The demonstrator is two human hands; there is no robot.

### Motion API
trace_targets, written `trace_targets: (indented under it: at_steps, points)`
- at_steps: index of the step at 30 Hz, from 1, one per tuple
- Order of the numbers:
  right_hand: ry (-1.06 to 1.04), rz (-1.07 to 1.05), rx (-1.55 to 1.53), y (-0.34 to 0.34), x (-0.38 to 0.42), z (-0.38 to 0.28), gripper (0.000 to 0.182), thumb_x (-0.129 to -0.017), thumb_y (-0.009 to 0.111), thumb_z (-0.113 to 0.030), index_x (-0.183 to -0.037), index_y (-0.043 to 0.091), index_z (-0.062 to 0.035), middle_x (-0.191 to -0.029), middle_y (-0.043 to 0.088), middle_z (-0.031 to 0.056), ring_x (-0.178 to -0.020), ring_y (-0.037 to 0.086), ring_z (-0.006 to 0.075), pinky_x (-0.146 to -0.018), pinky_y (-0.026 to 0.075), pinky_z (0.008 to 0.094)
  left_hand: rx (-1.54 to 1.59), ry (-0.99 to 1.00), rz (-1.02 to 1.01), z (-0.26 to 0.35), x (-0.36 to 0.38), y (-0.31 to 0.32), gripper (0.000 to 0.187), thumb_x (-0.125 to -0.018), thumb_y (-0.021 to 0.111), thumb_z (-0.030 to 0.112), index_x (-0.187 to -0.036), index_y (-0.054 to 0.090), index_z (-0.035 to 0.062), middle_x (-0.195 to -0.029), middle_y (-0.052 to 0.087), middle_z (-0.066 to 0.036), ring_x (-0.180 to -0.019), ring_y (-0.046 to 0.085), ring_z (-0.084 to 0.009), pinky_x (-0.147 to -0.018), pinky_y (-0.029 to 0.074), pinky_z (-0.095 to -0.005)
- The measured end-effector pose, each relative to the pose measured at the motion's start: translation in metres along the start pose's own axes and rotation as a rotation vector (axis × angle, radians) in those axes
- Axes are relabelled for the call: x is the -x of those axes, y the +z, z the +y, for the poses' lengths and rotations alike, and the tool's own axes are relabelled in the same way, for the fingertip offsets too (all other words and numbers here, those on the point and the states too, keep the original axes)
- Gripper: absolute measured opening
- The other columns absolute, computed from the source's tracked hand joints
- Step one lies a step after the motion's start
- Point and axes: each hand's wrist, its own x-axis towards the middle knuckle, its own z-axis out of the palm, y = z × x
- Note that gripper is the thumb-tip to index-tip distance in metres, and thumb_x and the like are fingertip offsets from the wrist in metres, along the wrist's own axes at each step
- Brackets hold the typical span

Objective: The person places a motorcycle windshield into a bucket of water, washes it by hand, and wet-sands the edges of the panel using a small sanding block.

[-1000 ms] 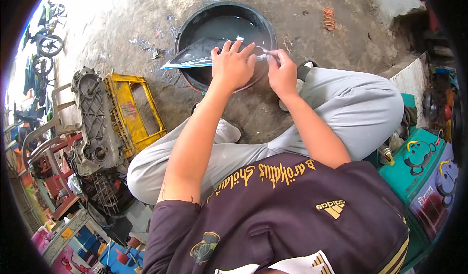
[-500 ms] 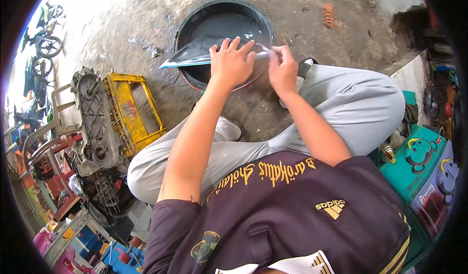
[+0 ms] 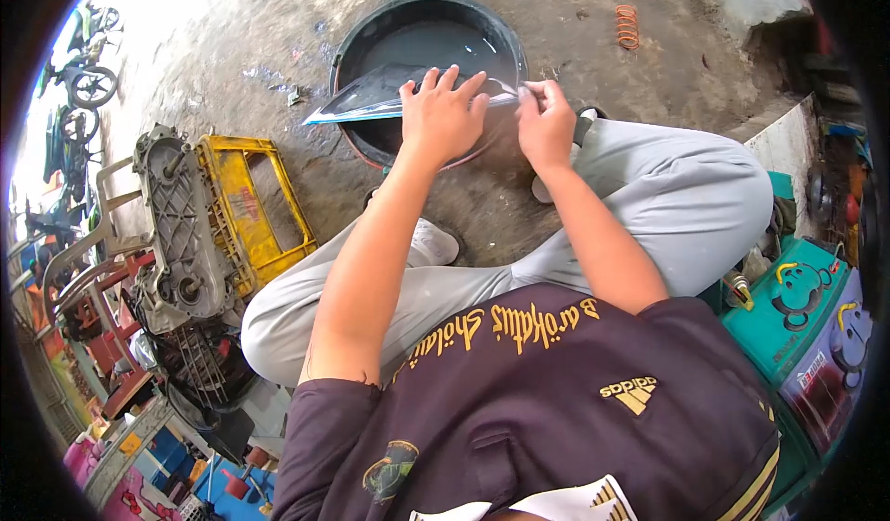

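Note:
A long, pointed dark panel (image 3: 368, 93) with a shiny white-and-blue edge lies across a round black basin (image 3: 425, 4). My left hand (image 3: 443, 118) is spread over this panel, fingers apart and pointing away from me. At its right end, the thumb and fingers of my right hand (image 3: 546, 124) pinch a thin, clear film (image 3: 505, 96) that runs along the edge. Behind the panel, shallow greyish liquid (image 3: 426, 44) shows inside the basin.
An orange coil spring (image 3: 627, 27) lies on the stained concrete floor, back right. To the left are a yellow crate (image 3: 250, 206) and a metal engine casing (image 3: 185, 224). A green tool case (image 3: 788, 308) sits by my right knee.
My right hand has shifted slightly up and right, still pinching the clear film. My left hand stays spread on the panel, nearly unmoved.

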Motion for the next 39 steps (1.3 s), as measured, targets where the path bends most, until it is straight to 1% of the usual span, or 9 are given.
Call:
trace_targets:
  at_steps: [6,10,16,18,29,32,35,37,39]
  points:
    - [-0.176,-0.040,0.093,0.002,0.013,-0.010,0.008,-0.098,0.065,-0.010,-0.100,0.066,-0.0017,-0.072,0.070,0.0087,-0.064,0.069,0.0164,-0.061,0.051,0.0331,-0.034,-0.007,-0.011,0.003,-0.002,-0.001,0.044,-0.101,0.051,0.042,-0.140,0.064,0.0271,-0.146,0.059,-0.015,-0.137,0.052,-0.0372,-0.110,0.036,-0.0625]
    - [0.199,0.053,-0.207,-0.011,-0.016,-0.009,0.010,-0.101,0.060,-0.011,-0.106,0.061,-0.0028,-0.070,0.067,0.0065,-0.059,0.062,0.0126,-0.053,0.049,0.0298,-0.053,0.001,0.003,0.001,-0.001,0.000,0.043,-0.102,0.050,0.043,-0.141,0.063,0.0290,-0.146,0.060,-0.014,-0.138,0.053,-0.0355,-0.110,0.036,-0.0610]
    - [0.275,0.010,-0.336,-0.016,-0.013,-0.018,0.019,-0.101,0.057,-0.008,-0.117,0.051,-0.0005,-0.080,0.068,0.0093,-0.061,0.064,0.0132,-0.056,0.054,0.0292,-0.075,-0.002,-0.003,0.002,-0.001,0.000,0.043,-0.102,0.050,0.043,-0.141,0.063,0.0287,-0.146,0.060,-0.014,-0.137,0.053,-0.0341,-0.110,0.037,-0.0599]
    - [0.201,-0.068,-0.314,-0.013,-0.007,-0.015,0.021,-0.101,0.057,-0.008,-0.119,0.049,-0.0003,-0.083,0.069,0.0096,-0.063,0.065,0.0135,-0.060,0.056,0.0291,-0.038,-0.003,-0.016,0.002,-0.002,-0.001,0.044,-0.102,0.050,0.043,-0.141,0.064,0.0273,-0.147,0.058,-0.016,-0.139,0.052,-0.0361,-0.110,0.035,-0.0614]
    - [0.267,-0.035,-0.307,-0.017,-0.010,-0.015,0.020,-0.102,0.057,-0.010,-0.120,0.054,-0.0003,-0.084,0.070,0.0091,-0.066,0.066,0.0137,-0.062,0.056,0.0296,-0.012,0.020,-0.050,-0.001,-0.004,-0.009,0.051,-0.099,0.054,0.051,-0.141,0.064,0.0244,-0.145,0.060,-0.016,-0.140,0.051,-0.0381,-0.110,0.035,-0.0648]
    - [0.264,-0.013,-0.344,-0.016,-0.010,-0.011,0.019,-0.102,0.058,-0.010,-0.119,0.056,-0.0017,-0.086,0.071,0.0097,-0.068,0.068,0.0149,-0.062,0.056,0.0303,0.038,0.025,-0.028,-0.001,-0.005,-0.017,0.051,-0.096,0.062,0.050,-0.138,0.065,0.0222,-0.141,0.064,-0.014,-0.136,0.054,-0.0343,-0.109,0.034,-0.0662]
    - [0.232,-0.006,-0.301,-0.016,-0.003,-0.009,0.018,-0.100,0.060,-0.009,-0.117,0.058,-0.0025,-0.090,0.073,0.0129,-0.071,0.071,0.0195,-0.065,0.056,0.0343,0.123,0.029,0.101,-0.001,-0.004,-0.026,0.050,-0.092,0.070,0.045,-0.134,0.067,0.0205,-0.134,0.067,-0.010,-0.130,0.058,-0.0295,-0.107,0.034,-0.0672]
    - [-0.043,0.129,0.008,-0.014,0.008,-0.009,0.018,-0.097,0.062,-0.008,-0.114,0.061,-0.0036,-0.094,0.074,0.0164,-0.074,0.072,0.0251,-0.069,0.055,0.0383,0.089,0.074,0.127,-0.008,-0.002,-0.035,0.048,-0.089,0.074,0.041,-0.132,0.068,0.0200,-0.130,0.069,-0.007,-0.126,0.060,-0.0265,-0.106,0.034,-0.0672]
    - [-0.141,0.061,0.012,-0.013,0.024,-0.020,0.017,-0.097,0.063,-0.008,-0.113,0.062,-0.0041,-0.095,0.074,0.0171,-0.074,0.072,0.0273,-0.070,0.055,0.0391,0.014,0.151,0.060,-0.027,0.003,-0.055,0.049,-0.090,0.073,0.043,-0.133,0.067,0.0220,-0.132,0.067,-0.006,-0.128,0.059,-0.0263,-0.107,0.035,-0.0653]
